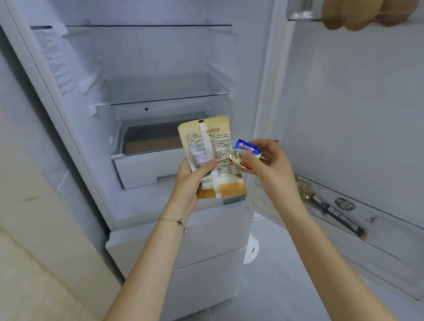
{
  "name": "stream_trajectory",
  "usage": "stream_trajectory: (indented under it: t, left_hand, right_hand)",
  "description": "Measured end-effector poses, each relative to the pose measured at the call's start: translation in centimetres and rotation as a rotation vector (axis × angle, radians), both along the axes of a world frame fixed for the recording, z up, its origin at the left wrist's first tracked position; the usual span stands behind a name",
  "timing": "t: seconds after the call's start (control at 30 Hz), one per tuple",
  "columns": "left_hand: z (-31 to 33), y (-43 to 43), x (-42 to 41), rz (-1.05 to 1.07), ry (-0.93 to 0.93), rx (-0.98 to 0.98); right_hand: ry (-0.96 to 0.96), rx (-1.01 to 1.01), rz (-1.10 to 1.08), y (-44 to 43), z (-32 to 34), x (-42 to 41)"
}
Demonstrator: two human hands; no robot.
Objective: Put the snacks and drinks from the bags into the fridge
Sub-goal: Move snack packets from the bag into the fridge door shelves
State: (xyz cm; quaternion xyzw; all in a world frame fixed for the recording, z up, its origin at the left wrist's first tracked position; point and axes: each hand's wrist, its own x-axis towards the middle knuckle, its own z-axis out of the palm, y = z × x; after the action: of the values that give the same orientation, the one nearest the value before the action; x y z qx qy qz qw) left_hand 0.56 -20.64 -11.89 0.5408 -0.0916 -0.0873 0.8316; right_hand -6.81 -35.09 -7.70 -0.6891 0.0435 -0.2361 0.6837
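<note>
I stand before the open fridge. My left hand grips a flat beige and orange snack packet, printed back facing me, held upright in front of the lower drawer. My right hand pinches a small blue and gold foil-wrapped pack just right of the packet, touching its edge. Both hands hover at the fridge opening, below the glass shelves.
Two glass shelves sit above a white crisper drawer. The open door on the right has an upper rack with brown eggs and a lower door rack holding a dark and gold packet. A cream wall lies on the left.
</note>
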Motion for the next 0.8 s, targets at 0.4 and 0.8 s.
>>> stream_trajectory:
  t: [0.4, 0.8]
  left_hand:
    - [4.7, -4.2, 5.9, -0.326, -0.23, 0.1]
    - [9.3, -12.2, 5.1, -0.537, -0.578, 0.134]
  right_hand:
    - [-0.038, -0.045, -0.451, -4.5, 3.0, -0.1]
    - [0.132, -0.179, -0.687, -11.4, 2.5, -6.3]
